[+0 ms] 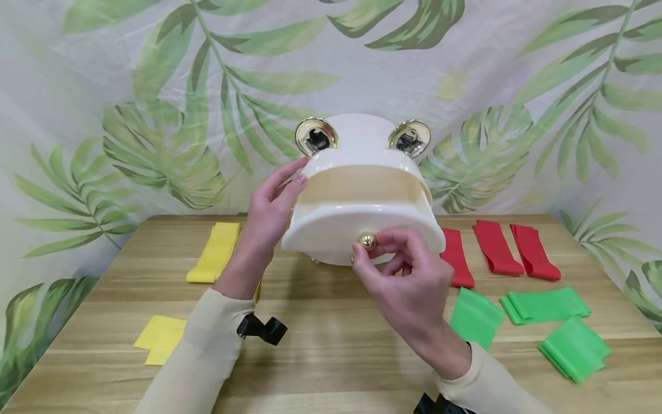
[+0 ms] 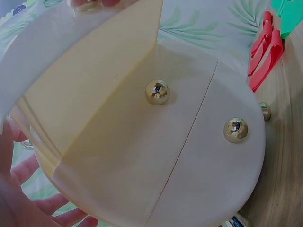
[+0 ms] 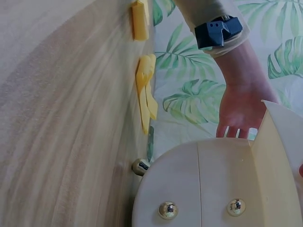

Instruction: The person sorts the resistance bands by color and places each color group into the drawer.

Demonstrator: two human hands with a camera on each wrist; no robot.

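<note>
A white, rounded box shaped like a frog's head [image 1: 364, 129] stands on the table with two gold-ringed eyes [image 1: 316, 137] on top. Its front flap [image 1: 320, 230] is tilted outward, showing a cream inner panel [image 1: 362, 184]. My right hand [image 1: 408, 282] pinches the flap's gold knob [image 1: 367, 240] between thumb and fingers. Against the box's left side rests my left hand [image 1: 269, 207], fingers extended. Below the flap, the left wrist view shows two more gold knobs, an upper knob [image 2: 157, 92] and a lower knob [image 2: 236, 130], with a seam between them.
Folded yellow strips [image 1: 214, 253] and a yellow piece [image 1: 162, 339] lie on the wooden table [image 1: 320, 368] at left. At right are red strips [image 1: 496, 247], with green folded pieces [image 1: 545, 305] nearer. A leaf-patterned cloth [image 1: 269, 75] hangs behind.
</note>
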